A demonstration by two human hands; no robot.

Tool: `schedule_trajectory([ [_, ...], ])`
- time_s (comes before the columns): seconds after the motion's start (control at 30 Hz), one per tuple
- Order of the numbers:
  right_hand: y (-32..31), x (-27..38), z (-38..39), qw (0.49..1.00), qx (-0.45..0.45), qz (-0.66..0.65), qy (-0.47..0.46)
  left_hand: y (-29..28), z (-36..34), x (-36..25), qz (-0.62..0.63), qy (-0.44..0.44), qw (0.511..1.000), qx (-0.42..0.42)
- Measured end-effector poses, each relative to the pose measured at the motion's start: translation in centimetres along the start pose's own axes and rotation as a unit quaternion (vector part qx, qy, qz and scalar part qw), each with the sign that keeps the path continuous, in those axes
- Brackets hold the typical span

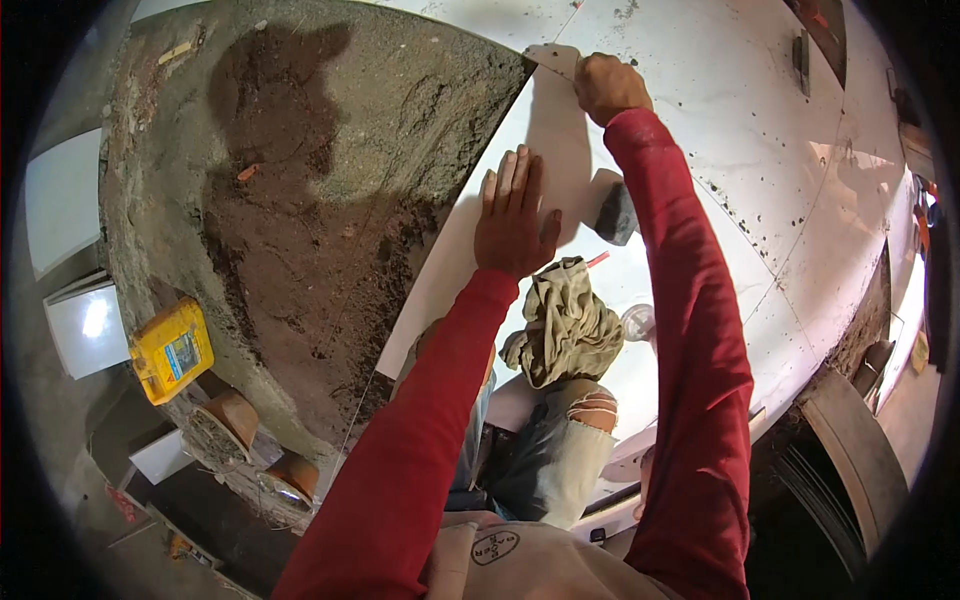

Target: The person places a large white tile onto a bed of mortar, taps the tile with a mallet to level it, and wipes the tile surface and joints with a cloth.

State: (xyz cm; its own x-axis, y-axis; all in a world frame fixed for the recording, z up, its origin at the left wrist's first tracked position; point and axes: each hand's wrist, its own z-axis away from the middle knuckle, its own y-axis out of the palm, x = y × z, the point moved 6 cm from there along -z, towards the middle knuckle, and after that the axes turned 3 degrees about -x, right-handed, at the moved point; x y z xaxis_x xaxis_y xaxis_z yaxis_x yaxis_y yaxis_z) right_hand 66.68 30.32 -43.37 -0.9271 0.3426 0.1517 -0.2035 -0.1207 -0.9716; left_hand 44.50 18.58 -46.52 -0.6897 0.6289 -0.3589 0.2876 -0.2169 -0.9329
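Observation:
My left hand [514, 217] lies flat, fingers spread, on a large white floor tile [560, 130] next to a bed of grey-brown mortar [330, 190]. My right hand [608, 86] is a closed fist at the tile's far corner; whether it grips anything I cannot tell. Both arms wear red sleeves. A dark rubber mallet head [617, 214] rests on the tile between my arms. A crumpled beige rag [565, 325] lies on the tile below my left hand.
Laid white tiles [760, 130] speckled with grit spread to the right. A yellow plastic can [172, 350] and two clay pots [232, 420] stand at lower left by loose white tiles [62, 200]. A small clear container [638, 321] sits beside the rag.

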Motion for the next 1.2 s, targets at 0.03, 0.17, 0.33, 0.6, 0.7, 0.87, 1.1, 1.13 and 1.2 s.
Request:
schedule_trajectory([
  [0.03,0.0,0.2,-0.2,1.0,0.0,0.015,-0.014,0.0,0.0,0.0,0.01,0.002,1.0,-0.007],
  [0.17,0.2,0.2,-0.7,0.998,-0.051,0.003,-0.035,0.0,0.0,0.1,0.016,0.0,1.0,-0.013],
  [0.33,1.3,-1.9,0.8,0.989,-0.054,-0.134,-0.023,-0.1,-0.3,0.1,0.019,-0.012,1.0,0.0],
  [0.6,3.4,-1.7,2.1,0.989,-0.129,-0.061,-0.038,0.1,0.1,0.1,0.013,-0.013,1.0,0.002],
  [0.7,3.1,-2.1,2.5,0.985,-0.154,-0.082,0.015,0.1,-0.1,0.2,0.01,-0.012,1.0,0.002],
  [0.87,2.4,-1.7,3.1,0.986,-0.149,-0.073,0.019,0.1,-0.2,0.1,0.01,-0.013,1.0,0.002],
  [1.1,2.1,-2.2,3.8,0.982,-0.13,-0.124,0.063,-0.1,-0.5,-0.1,0.02,-0.007,1.0,0.003],
  [1.13,1.0,-2.9,5.2,0.971,-0.171,-0.153,0.069,-0.4,-0.6,-0.2,0.02,0.005,1.0,-0.012],
  [1.2,-0.7,-4.9,8.9,0.936,-0.203,-0.271,0.096,-0.3,-0.7,-0.2,0.002,0.008,1.0,0.01],
])
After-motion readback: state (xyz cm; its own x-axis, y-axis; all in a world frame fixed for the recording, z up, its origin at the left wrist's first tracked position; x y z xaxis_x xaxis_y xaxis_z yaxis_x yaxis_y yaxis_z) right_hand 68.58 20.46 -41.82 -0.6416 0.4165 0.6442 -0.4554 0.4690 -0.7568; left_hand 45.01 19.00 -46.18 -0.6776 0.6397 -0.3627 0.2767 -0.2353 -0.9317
